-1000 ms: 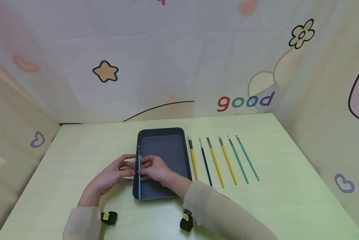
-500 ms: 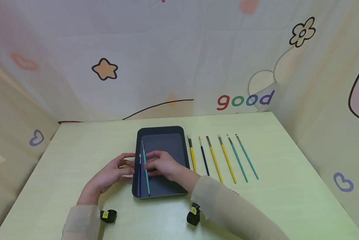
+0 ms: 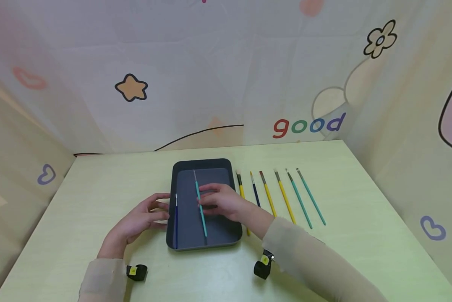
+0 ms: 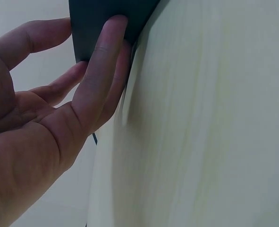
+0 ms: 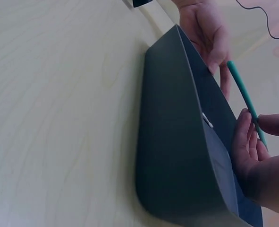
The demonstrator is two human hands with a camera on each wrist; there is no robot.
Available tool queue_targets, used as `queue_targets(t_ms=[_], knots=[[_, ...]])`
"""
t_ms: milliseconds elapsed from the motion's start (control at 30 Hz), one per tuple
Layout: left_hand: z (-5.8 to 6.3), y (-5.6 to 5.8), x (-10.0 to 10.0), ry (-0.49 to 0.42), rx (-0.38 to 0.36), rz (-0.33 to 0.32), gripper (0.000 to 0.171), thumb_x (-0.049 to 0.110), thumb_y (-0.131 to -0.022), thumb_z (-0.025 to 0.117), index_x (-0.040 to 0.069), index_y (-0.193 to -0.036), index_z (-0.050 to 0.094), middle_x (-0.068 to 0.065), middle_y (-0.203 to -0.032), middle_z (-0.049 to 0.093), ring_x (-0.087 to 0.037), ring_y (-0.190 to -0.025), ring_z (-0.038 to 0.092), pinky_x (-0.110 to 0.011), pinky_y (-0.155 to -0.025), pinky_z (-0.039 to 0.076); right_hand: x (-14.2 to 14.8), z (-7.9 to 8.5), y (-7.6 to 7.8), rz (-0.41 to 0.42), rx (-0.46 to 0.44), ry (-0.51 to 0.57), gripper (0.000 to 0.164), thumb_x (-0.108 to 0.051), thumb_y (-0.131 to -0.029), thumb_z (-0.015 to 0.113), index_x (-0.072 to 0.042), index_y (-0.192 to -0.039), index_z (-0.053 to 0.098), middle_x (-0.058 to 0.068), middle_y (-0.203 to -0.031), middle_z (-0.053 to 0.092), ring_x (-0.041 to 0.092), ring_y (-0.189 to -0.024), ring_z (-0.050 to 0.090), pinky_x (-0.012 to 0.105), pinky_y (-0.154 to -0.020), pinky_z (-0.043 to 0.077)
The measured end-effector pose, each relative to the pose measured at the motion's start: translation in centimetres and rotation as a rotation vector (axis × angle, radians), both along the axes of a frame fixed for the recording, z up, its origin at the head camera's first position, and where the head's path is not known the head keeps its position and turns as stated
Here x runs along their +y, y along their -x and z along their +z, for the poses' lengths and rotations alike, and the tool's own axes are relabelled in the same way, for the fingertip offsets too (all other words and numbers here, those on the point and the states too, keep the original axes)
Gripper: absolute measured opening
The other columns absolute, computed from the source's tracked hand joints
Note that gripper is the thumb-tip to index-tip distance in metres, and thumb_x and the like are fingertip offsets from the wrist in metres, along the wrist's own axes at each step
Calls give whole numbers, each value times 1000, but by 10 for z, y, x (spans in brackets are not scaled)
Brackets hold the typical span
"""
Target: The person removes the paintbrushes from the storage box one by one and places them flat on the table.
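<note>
My right hand (image 3: 227, 204) pinches a teal paintbrush (image 3: 204, 222) between thumb and fingers, over the middle of the dark grey tray (image 3: 223, 234). In the right wrist view the teal handle (image 5: 240, 87) sticks out from the fingertips, above the tray's rim. A dark blue paintbrush (image 3: 176, 224) lies inside, along the left wall. My left hand (image 3: 142, 220) touches that wall from outside; its fingers (image 4: 99, 61) lie extended against the tray's side in the left wrist view.
Right of the tray several paintbrushes lie side by side on the pale table (image 3: 361, 251), including a yellow one (image 3: 284, 195) and a teal one (image 3: 312, 201). My right forearm covers some of their lower ends. A printed cloth (image 3: 195, 92) stands behind.
The right hand has carried the teal paintbrush rightward and up from the tray's left wall, uncovering the dark blue paintbrush there. My left hand has stayed in place.
</note>
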State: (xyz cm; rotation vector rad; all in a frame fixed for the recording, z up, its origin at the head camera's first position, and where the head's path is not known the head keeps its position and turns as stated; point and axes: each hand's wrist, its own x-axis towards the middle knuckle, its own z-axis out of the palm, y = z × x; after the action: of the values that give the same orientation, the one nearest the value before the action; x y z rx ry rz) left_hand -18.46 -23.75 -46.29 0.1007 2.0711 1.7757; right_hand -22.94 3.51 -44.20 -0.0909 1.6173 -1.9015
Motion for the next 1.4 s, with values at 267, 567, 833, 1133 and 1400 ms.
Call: queue_targets(t_ms=[267, 567, 833, 1133, 1400], knots=[[1, -1, -1, 1, 7, -7, 66, 2, -96, 63, 1, -156, 33, -28, -132, 47, -30, -103, 62, -48, -90, 58, 25, 8, 2, -10, 16, -23, 44, 5, -97, 61, 5, -140, 51, 27, -124, 65, 17, -88, 69, 37, -84, 60], [-2, -2, -1, 2, 11, 0, 65, 1, -96, 63, 1, -155, 35, -28, -131, 48, -30, -104, 62, -47, -89, 59, 69, 17, 0, 17, 62, -83, 47, 0, -99, 61, 5, -143, 47, 22, -119, 64, 20, -98, 67, 40, -90, 58], [-2, -2, -1, -3, 18, 6, 65, 1, -96, 63, 1, -154, 36, -27, -129, 49, -30, -102, 62, -47, -88, 59, 111, 24, 1, -16, 134, -169, 51, -2, -98, 62, 6, -146, 46, 17, -120, 60, 24, -105, 64, 43, -93, 57], [-1, -2, 0, -11, 24, 2, 64, 1, -95, 64, 0, -153, 37, -28, -129, 50, -30, -101, 62, -48, -89, 59, 155, 22, 2, -84, 153, -247, 49, -3, -100, 61, 6, -145, 44, 22, -123, 56, 31, -107, 63, 37, -89, 59], [-5, -2, -1, 6, 16, 21, 62, -1, -94, 64, 3, -152, 41, -25, -126, 52, -30, -99, 63, -47, -88, 59, 190, 18, -2, -117, 154, -307, 53, -8, -102, 62, 5, -149, 40, 21, -126, 54, 29, -110, 63, 36, -91, 58]])
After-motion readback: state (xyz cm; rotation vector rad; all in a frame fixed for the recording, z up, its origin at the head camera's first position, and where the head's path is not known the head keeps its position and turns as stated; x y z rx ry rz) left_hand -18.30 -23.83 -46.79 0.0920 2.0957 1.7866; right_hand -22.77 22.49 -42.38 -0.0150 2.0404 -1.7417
